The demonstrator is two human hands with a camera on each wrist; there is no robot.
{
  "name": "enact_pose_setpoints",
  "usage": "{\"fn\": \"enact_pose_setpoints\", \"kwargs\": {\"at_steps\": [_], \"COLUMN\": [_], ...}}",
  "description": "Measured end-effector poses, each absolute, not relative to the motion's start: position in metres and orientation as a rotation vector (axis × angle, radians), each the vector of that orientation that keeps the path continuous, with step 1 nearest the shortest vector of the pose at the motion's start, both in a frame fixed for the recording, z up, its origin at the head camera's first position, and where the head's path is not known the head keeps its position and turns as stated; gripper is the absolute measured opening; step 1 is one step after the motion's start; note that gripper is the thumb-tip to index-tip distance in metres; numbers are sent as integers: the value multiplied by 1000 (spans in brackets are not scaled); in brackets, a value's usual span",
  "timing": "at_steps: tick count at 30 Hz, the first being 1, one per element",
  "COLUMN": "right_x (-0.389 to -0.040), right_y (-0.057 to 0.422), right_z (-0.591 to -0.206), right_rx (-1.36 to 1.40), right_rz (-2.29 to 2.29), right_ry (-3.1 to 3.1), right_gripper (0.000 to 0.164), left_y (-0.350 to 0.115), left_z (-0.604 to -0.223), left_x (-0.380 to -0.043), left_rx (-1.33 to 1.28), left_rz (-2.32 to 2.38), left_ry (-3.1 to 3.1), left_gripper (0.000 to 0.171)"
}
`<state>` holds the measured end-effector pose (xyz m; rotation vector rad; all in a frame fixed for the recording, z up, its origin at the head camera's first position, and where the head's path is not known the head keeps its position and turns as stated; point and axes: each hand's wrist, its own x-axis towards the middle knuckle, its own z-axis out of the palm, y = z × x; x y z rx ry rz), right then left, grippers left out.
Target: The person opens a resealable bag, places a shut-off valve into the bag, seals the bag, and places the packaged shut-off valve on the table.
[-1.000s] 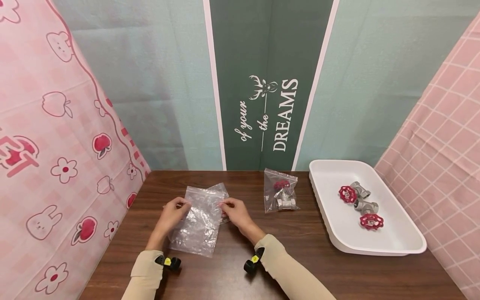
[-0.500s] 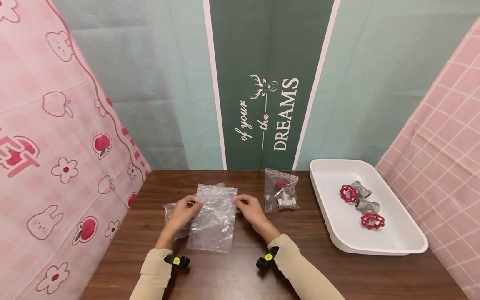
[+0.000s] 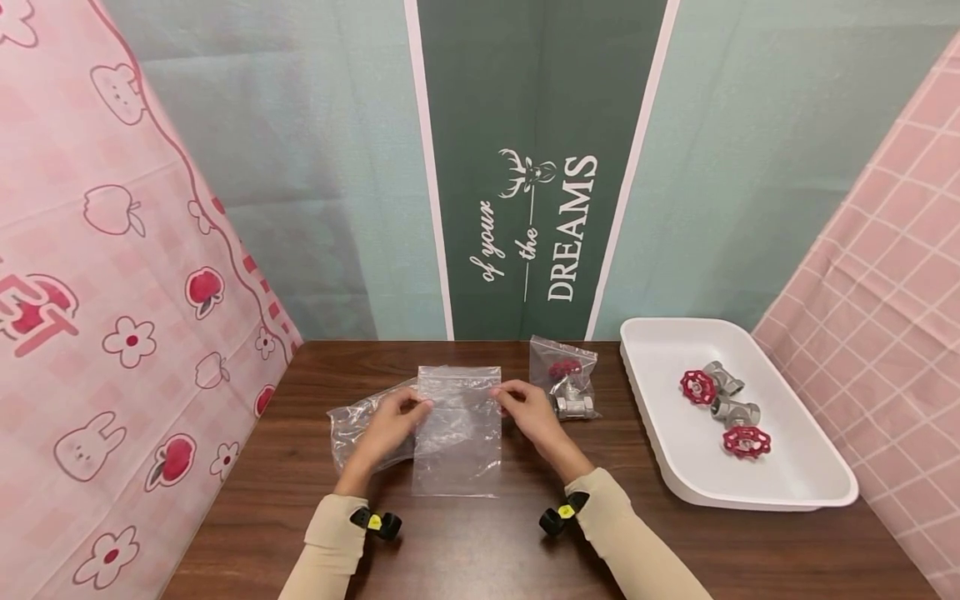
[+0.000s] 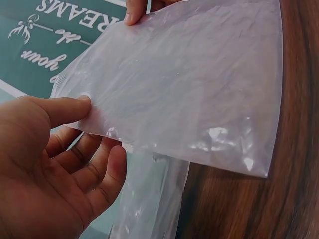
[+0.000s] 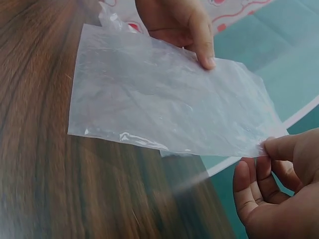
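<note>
A clear zip-lock bag (image 3: 457, 458) is held up flat over the table, its zip strip at the far end. My left hand (image 3: 390, 429) pinches its left edge near the top. On the opposite edge, my right hand (image 3: 534, 417) pinches it between thumb and fingers. The left wrist view shows the left thumb on the front of the bag (image 4: 199, 89), with the other fingers curled below. In the right wrist view both hands grip the bag (image 5: 149, 94) by its edges. A second, crumpled clear bag (image 3: 348, 429) lies behind the left hand.
Behind the right hand stands a zip-lock bag (image 3: 540, 367) holding a gate valve (image 3: 573, 407) with a red handwheel. To the right, a white tray (image 3: 652, 446) holds two more valves (image 3: 746, 442) with red handwheels. Printed curtains enclose the brown table (image 3: 465, 558).
Both hands have carried the zip-lock bag to the right, and it has turned from tilted to nearly square. More of the crumpled bag shows at left.
</note>
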<state>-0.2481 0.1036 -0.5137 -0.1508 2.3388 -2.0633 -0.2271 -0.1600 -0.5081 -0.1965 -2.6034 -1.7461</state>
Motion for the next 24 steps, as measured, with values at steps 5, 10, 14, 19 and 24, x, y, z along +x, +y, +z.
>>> {"fn": "enact_pose_setpoints", "kwargs": {"at_steps": [5, 10, 14, 19, 24], "right_x": [-247, -245, -242, -238, -234], "right_y": [116, 129, 139, 151, 161], "right_z": [-511, -507, -502, -497, -492], "right_rx": [-145, -151, -148, -135, -130], "right_rz": [-2038, -2001, -1991, -1992, -2001], "right_ry": [2357, 2415, 2433, 2430, 2460], "right_gripper": [20, 20, 21, 26, 28], "left_y": [-148, -138, -130, -120, -111], "left_z": [-507, -505, -504, -503, -502], "left_x": [-227, -226, -226, -226, -224], "left_rx": [-207, -251, -286, -304, -334], "left_rz": [-1758, -1775, -1790, -1826, -1843], "left_ry": [-2584, -2572, -2551, -2519, -2505], "left_gripper": [11, 10, 10, 11, 12]}}
